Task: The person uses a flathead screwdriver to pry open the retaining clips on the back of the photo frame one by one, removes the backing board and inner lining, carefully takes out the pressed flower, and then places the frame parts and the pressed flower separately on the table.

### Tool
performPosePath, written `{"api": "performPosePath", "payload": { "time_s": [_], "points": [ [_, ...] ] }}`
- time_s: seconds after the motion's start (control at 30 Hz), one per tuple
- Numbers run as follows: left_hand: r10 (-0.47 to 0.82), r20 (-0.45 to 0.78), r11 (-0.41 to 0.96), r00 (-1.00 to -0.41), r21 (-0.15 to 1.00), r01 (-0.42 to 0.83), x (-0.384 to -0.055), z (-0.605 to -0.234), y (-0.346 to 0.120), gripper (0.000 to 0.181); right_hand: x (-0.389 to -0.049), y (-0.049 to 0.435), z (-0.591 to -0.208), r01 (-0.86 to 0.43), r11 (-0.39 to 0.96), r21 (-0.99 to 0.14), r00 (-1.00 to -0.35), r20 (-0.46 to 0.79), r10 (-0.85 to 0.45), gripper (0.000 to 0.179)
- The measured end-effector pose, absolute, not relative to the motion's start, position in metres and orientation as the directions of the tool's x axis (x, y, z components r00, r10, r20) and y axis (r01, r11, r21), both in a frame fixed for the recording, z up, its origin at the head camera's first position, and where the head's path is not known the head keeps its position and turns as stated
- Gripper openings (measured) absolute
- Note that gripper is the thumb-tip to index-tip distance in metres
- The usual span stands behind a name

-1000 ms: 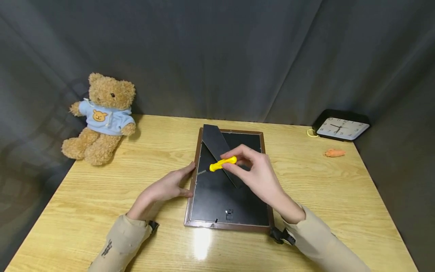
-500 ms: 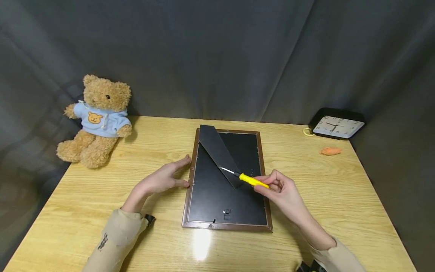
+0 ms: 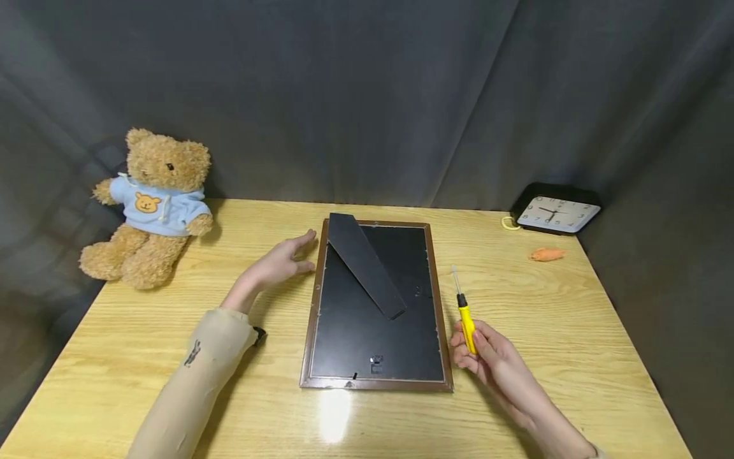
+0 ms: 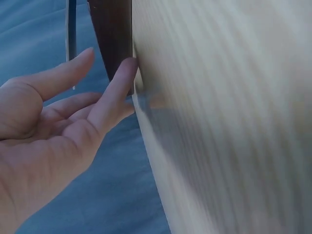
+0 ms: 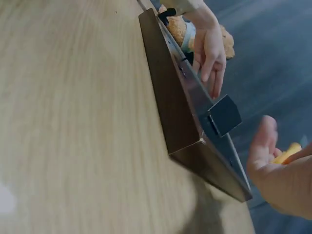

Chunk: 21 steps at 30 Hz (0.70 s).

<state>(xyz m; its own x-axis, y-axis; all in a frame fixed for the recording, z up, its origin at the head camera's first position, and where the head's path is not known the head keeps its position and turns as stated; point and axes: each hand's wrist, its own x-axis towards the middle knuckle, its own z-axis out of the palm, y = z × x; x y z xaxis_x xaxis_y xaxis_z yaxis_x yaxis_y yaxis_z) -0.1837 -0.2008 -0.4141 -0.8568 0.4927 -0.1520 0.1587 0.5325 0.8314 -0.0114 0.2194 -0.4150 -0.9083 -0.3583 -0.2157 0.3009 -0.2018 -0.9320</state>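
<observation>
A picture frame (image 3: 375, 347) with a brown rim lies back side up on the table, its black stand leg (image 3: 367, 264) slanting across the backing. By the frame's upper left edge is my left hand (image 3: 280, 261), fingers extended and nothing held. In the left wrist view its index finger (image 4: 119, 85) overlaps the frame's brown side (image 4: 114, 36); whether they touch I cannot tell. Right of the frame, my right hand (image 3: 499, 360) holds a screwdriver (image 3: 467, 328) by its yellow handle, the metal shaft pointing away from me. In the right wrist view, that hand (image 5: 285, 180) hides most of the handle.
A teddy bear (image 3: 160, 207) in a blue hoodie sits at the table's back left. At the back right stand a black clock (image 3: 556, 210) and a small orange object (image 3: 547, 254). A dark curtain (image 3: 344, 95) hangs behind the wooden table (image 3: 258, 395).
My right hand has carried the screwdriver from above the frame to its right side, swinging the tip from leftward to away from me. My left hand has shifted up along the frame's left edge.
</observation>
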Motion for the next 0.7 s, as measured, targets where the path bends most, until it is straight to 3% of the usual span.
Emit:
{"api": "performPosePath", "payload": {
  "time_s": [0.13,0.23,0.33,0.43,0.7],
  "points": [
    [0.498,-0.15,0.508,-0.854,0.849,0.147,-0.195,-0.417,-0.196,0.079,-0.003,0.221,-0.424,0.304,-0.278,-0.911,-0.882,-0.159,-0.444,0.02],
    [0.515,-0.159,0.498,-0.843,0.855,0.143,-0.202,-0.418,-0.194,0.083,0.004,0.213,-0.423,0.336,-0.118,-0.935,-0.879,-0.266,-0.395,0.013],
    [0.534,-0.172,0.488,-0.828,0.862,0.136,-0.209,-0.418,-0.194,0.085,0.011,0.204,-0.421,0.348,0.092,-0.933,-0.874,-0.358,-0.328,0.04],
    [0.547,-0.19,0.467,-0.815,0.877,0.109,-0.214,-0.419,-0.194,0.088,0.014,0.201,-0.424,0.282,0.177,-0.943,-0.881,-0.328,-0.342,0.061],
    [0.567,-0.213,0.471,-0.796,0.877,0.101,-0.227,-0.416,-0.194,0.103,0.018,0.203,-0.436,0.073,0.196,-0.978,-0.9,-0.149,-0.409,0.065]
  ]
}}
